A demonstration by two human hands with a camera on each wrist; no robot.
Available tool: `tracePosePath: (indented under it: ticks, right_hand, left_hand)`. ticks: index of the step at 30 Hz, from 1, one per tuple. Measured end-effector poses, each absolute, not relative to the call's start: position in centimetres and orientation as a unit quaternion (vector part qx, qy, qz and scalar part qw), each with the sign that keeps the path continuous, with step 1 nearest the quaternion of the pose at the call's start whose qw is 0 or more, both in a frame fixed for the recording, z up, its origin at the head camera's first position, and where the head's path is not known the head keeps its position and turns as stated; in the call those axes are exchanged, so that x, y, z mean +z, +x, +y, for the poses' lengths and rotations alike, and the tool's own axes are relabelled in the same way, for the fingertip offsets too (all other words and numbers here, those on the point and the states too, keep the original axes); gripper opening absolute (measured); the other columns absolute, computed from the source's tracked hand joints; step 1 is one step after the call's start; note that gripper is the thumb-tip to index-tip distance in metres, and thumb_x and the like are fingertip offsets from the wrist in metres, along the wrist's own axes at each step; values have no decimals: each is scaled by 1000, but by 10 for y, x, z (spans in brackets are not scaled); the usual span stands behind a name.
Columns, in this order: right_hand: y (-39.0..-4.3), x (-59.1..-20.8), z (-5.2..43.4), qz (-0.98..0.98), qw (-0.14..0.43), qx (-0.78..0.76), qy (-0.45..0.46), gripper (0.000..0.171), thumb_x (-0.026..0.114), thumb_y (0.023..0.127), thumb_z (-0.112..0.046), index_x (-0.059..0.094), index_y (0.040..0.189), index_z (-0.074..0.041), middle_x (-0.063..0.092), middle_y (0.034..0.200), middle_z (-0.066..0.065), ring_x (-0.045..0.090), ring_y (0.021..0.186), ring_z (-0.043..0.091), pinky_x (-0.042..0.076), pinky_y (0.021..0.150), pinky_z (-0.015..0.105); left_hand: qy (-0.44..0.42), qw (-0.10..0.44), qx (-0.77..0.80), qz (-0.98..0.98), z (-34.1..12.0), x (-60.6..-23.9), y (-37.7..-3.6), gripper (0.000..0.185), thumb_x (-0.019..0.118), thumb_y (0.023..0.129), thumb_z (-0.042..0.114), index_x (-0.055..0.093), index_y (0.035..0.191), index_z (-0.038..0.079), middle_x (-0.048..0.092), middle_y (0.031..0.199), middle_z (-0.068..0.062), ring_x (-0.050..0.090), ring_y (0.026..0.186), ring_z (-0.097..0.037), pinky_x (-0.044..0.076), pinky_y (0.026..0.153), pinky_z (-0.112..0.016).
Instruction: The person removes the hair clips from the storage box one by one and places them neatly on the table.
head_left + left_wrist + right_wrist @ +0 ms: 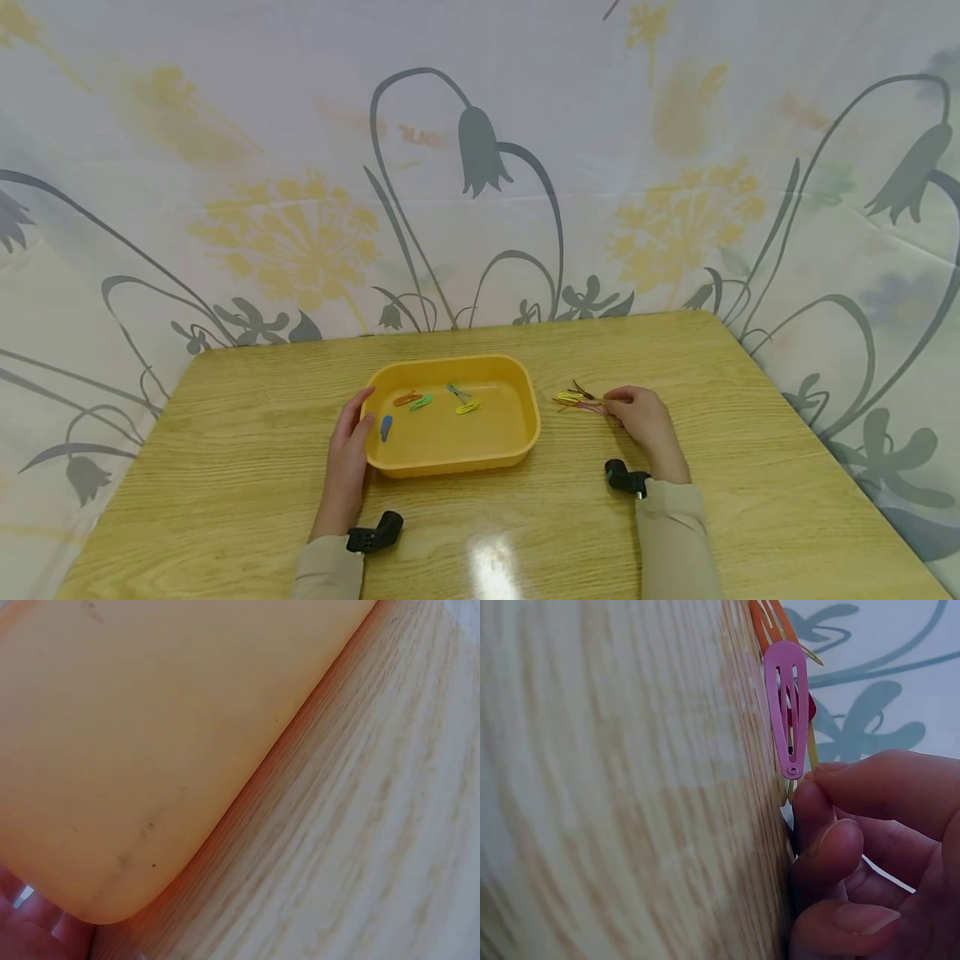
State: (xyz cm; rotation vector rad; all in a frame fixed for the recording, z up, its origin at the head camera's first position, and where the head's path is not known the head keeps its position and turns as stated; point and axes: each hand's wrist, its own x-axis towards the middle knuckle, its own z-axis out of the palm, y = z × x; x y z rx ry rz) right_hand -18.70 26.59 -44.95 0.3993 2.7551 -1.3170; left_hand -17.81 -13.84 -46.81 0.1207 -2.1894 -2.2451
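Note:
My left hand point(349, 433) holds the left side of a yellow plastic tray point(450, 468), its thumb and fingers at the rim. In the left wrist view, the fingers point(30, 930) show behind the tray's rounded corner. Inside the tray lie several snap hair clips, among them a blue clip point(386, 428), an orange clip point(408, 399) and a yellow clip point(467, 408). Right of it, my right hand point(637, 415) pinches the end of a thin yellowish hair clip point(812, 746) at a small pile. A pink hair clip point(787, 712) lies against it, right at the fingertips.
The tray stands on a wood-grain table point(247, 450). Behind the table hangs a pale cloth point(570, 92) printed with flowers. A small black camera is strapped at each wrist.

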Motion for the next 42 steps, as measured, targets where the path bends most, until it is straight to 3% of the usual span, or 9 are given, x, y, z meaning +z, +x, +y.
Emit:
tracePosePath:
  ticks: [24,34,38,42]
  right_hand:
    - [-187,-449,268,900,24,-412,141,33,52,92,-24,61,114,-1,62,105,17,59,75,18,46,61,27]
    - [-187,-446,266,902,-18,-409,135,39,47,95,-29,59,119,-1,58,118,20,53,106,33,43,87,46]
    - [-187,-445,265,899,-38,-417,129,39,47,95,-31,59,119,-3,62,108,18,58,91,29,47,75,38]
    - [-188,-444,261,891,-50,-435,119,37,49,94,-33,60,116,-6,64,94,15,56,72,24,44,60,30]
  left_hand:
    - [32,2,-717,-696,-139,-469,-178,39,37,100,20,40,138,23,21,151,7,15,139,-7,18,113,-34]
    - [30,-1,-717,-696,-139,-469,-177,39,36,100,20,39,138,23,20,152,7,15,139,-7,18,113,-34]
    - [30,0,-716,-697,-139,-469,-178,39,36,100,19,39,138,24,21,151,8,15,138,-6,18,113,-33]
    - [27,0,-716,-698,-139,-469,-178,39,36,100,20,39,139,23,21,151,8,15,138,-5,18,113,-33]
